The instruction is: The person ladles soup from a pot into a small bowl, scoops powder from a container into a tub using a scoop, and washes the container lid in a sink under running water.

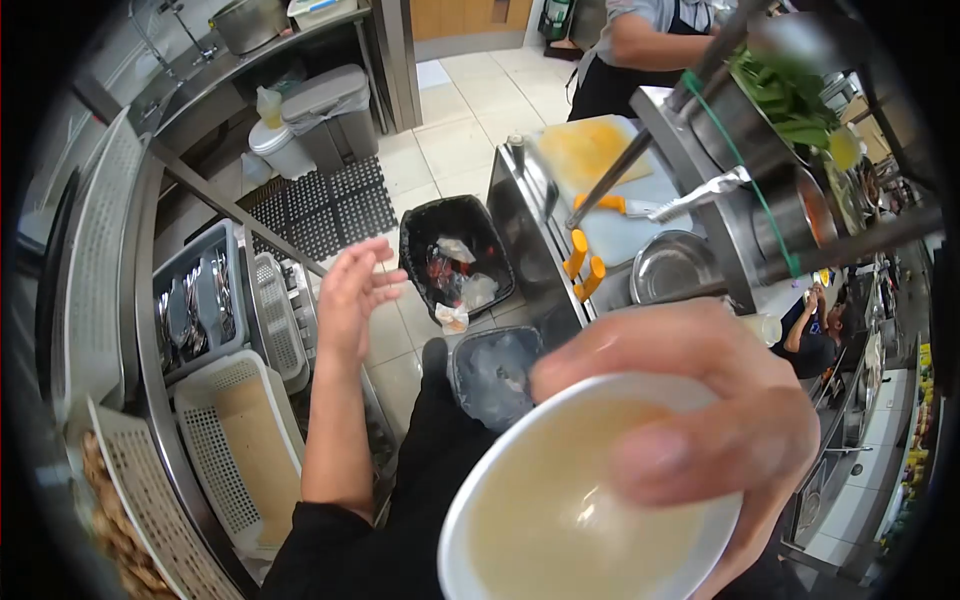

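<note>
My right hand [720, 400] grips a white bowl [590, 500] close to the camera, the thumb over the rim and the fingers around its outer side. The bowl is tilted towards me. Its inside looks pale yellow with a bright glint; whether that is liquid or the bowl's surface, I cannot tell. My left hand [355, 300] is raised to the left, open and holding nothing, its fingers apart. Beyond it stands a black bin [408, 250] with crumpled waste inside. A second bin with a clear liner [495, 375] is nearer, partly behind the bowl.
A steel counter on the right holds a cutting board [605, 225], orange-handled knives [600, 203] and a metal bowl [675, 268]. On the left are a cutlery bin [195, 300] and a white perforated basket [215, 455]. A co-worker [650, 45] stands at the far end.
</note>
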`<action>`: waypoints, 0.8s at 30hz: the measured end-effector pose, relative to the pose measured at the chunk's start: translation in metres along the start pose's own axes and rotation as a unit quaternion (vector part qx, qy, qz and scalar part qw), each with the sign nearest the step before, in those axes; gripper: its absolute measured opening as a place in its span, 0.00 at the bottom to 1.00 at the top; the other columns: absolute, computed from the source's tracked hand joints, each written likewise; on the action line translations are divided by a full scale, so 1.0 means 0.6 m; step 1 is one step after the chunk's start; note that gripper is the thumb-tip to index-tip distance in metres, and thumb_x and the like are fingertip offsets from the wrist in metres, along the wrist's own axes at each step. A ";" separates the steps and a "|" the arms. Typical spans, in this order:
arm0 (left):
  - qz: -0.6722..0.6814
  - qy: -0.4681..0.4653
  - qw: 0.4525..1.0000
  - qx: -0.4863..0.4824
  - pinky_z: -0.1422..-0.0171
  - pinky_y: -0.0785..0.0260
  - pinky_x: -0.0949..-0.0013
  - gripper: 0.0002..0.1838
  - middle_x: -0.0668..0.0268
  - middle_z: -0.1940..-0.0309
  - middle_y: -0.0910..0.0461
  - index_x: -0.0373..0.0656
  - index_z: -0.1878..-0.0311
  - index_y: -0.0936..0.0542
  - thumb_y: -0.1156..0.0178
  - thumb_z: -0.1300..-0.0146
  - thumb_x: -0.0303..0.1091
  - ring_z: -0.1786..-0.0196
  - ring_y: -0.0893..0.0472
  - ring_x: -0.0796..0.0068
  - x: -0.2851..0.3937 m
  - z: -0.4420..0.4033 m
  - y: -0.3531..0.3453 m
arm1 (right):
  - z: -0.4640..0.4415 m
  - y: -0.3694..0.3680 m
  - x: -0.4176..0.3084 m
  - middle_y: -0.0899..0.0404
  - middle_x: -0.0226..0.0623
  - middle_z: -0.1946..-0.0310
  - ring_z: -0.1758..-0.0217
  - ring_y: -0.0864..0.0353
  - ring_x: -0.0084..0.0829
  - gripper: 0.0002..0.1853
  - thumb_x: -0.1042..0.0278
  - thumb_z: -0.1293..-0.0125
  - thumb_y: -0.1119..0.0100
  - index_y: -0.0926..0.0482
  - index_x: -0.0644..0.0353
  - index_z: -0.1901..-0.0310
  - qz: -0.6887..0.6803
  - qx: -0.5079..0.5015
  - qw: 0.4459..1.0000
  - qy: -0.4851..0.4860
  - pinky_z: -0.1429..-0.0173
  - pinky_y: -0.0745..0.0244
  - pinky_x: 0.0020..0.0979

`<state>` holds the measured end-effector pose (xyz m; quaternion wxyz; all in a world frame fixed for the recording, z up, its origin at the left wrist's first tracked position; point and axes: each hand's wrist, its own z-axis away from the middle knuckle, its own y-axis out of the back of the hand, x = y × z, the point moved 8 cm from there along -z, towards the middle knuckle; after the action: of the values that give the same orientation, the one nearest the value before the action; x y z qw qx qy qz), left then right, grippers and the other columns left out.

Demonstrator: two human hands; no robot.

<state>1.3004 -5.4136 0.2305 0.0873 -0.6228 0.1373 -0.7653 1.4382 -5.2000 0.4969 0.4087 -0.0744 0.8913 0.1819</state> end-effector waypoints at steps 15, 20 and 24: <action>-0.122 0.046 0.971 0.201 0.61 0.28 0.75 0.13 0.69 0.57 0.18 0.43 0.46 0.19 0.41 0.29 0.37 0.60 0.17 0.77 -0.020 -0.334 0.306 | -0.066 0.115 0.271 0.31 0.61 0.41 0.42 0.22 0.54 0.54 0.50 0.69 0.13 0.33 0.51 0.36 0.213 0.123 0.962 -0.115 0.41 0.23 0.47; -0.167 0.043 0.963 0.208 0.63 0.28 0.75 0.12 0.70 0.60 0.18 0.42 0.47 0.19 0.41 0.28 0.36 0.62 0.19 0.79 -0.006 -0.354 0.331 | -0.031 0.120 0.316 0.33 0.58 0.37 0.38 0.27 0.51 0.56 0.53 0.70 0.16 0.34 0.53 0.34 0.277 0.087 0.947 -0.137 0.37 0.26 0.47; -0.183 0.024 0.959 0.214 0.66 0.29 0.77 0.12 0.71 0.64 0.20 0.42 0.48 0.19 0.41 0.30 0.37 0.64 0.20 0.81 -0.003 -0.389 0.330 | -0.020 0.109 0.348 0.30 0.55 0.39 0.36 0.27 0.51 0.51 0.59 0.68 0.17 0.31 0.58 0.37 0.279 0.113 0.943 -0.140 0.34 0.30 0.46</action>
<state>1.0651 -5.5769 0.1223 0.0734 -0.5852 -0.1441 -0.7946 1.2747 -5.1410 0.3632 0.4676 0.2504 0.8250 0.1949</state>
